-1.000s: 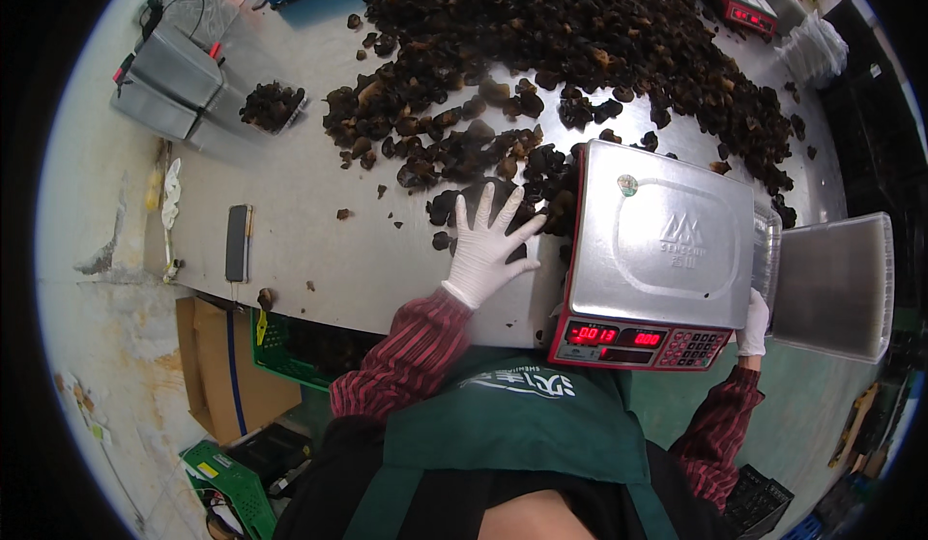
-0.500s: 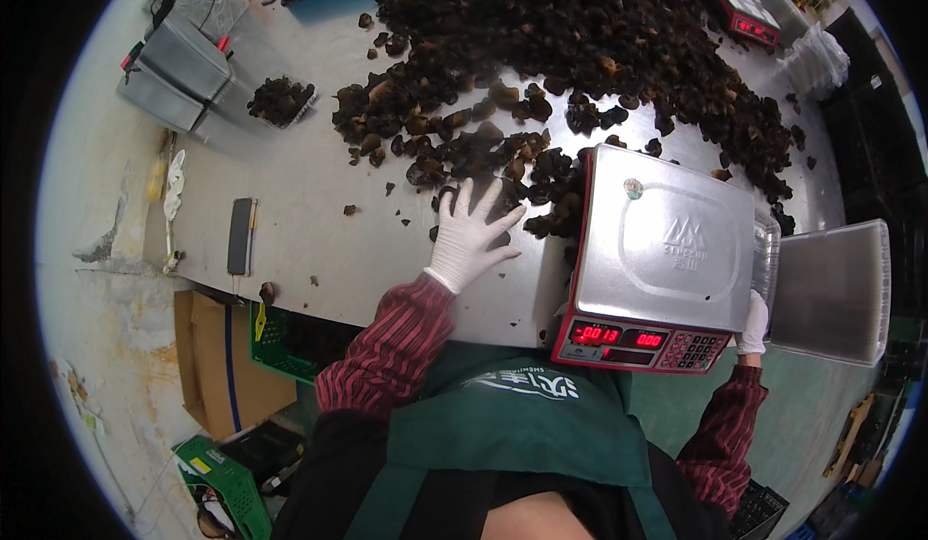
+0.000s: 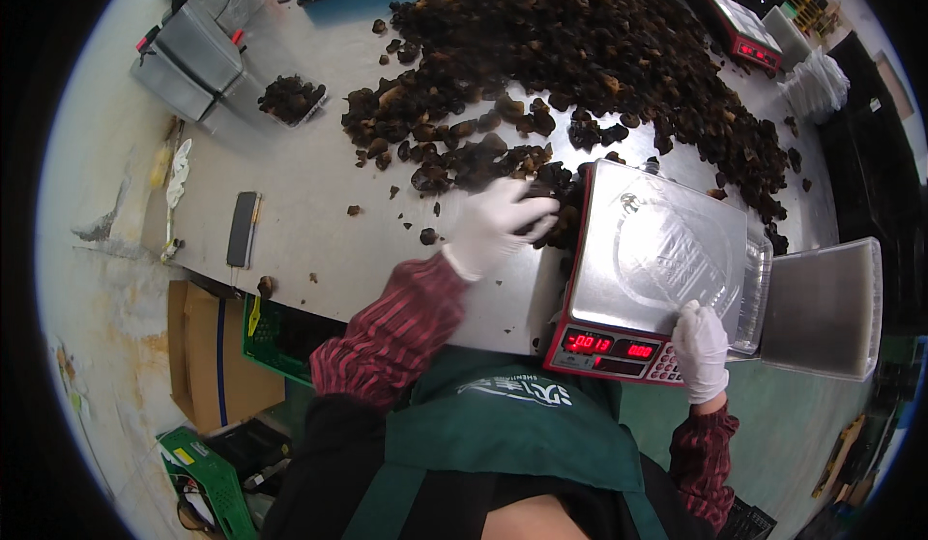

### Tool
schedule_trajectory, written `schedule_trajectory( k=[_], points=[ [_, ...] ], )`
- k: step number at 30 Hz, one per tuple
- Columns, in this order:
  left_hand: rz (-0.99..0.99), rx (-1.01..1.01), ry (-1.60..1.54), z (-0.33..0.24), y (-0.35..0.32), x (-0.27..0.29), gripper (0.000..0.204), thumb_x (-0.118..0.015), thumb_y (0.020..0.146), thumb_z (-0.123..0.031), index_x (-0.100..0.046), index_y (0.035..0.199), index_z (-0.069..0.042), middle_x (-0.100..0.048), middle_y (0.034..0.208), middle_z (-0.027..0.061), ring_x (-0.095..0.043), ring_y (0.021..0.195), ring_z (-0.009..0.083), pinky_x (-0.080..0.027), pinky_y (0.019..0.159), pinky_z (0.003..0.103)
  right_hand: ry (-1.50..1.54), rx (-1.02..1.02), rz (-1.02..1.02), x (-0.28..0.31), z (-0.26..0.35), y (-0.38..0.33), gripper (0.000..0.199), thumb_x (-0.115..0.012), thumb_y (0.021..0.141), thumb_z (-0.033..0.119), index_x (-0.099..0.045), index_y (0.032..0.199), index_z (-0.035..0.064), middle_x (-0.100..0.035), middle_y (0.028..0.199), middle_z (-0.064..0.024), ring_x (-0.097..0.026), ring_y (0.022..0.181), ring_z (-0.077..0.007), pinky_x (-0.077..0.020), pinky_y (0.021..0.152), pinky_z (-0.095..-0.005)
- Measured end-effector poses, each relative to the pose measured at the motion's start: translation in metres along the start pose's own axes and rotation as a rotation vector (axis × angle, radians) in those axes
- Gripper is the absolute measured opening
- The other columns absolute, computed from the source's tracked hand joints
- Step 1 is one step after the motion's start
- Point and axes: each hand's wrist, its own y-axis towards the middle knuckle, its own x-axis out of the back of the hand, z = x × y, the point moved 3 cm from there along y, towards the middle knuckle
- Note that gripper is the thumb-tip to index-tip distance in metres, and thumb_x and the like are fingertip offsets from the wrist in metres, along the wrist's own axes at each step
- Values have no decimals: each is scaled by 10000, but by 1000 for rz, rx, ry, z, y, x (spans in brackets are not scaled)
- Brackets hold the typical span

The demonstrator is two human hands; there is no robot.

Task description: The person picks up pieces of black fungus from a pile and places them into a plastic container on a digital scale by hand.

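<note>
steel table (image 3: 319, 202), left hand (image 3: 493, 226) fingers curled into dark dried fungus (image 3: 551, 216); right hand (image 3: 701, 347) fingers pinching clear tray (image 3: 677, 250)

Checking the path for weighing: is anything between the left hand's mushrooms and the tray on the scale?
Nothing visible. The left hand rests on dark mushrooms right at the scale's left edge, and the clear tray on its platform looks empty, steadied by the right hand.
</note>
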Motion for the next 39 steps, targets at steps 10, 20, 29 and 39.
schedule_trajectory(
  k=[10, 20, 29, 39],
  points=[
    [603, -259, -131, -78, 67, -92, 535, -721, 707, -518, -677, 1134, -199, -574, 1212, 153, -574, 1039, 335, -458, 905, 465, -82, 154, 75, 15, 17, 40, 218, -530, 848, 66, -582, 1030, -42, -596, 764, -147, -617, 732, -283, -514, 605, -388],
    [659, 158, 590, 138, 61, -61, 174, -671, 789, -289, -756, 904, -191, -677, 872, 43, -636, 910, 245, -493, 780, 390, 244, -130, -407, 40, 6, 28, 203, -688, 836, 19, -617, 1026, 40, -528, 753, -95, -520, 651, -250, -426, 573, -358],
    [691, 305, 344, 178, 53, -58, 164, -693, 758, -229, -717, 803, -74, -653, 936, 81, -615, 946, 269, -493, 856, 360, 374, -228, -474, 44, 31, 29, 200, -672, 851, 6, -639, 1048, 6, -549, 730, -126, -555, 623, -274, -433, 550, -370],
    [139, 792, -676, 129, -8, 61, 93, -582, 913, -72, -620, 928, 12, -667, 850, 57, -628, 781, 108, -484, 700, 252, 384, -250, -542, 41, 24, 24, 135, -648, 880, 10, -640, 1015, 18, -529, 728, -107, -514, 603, -231, -418, 547, -344]
  ],
)
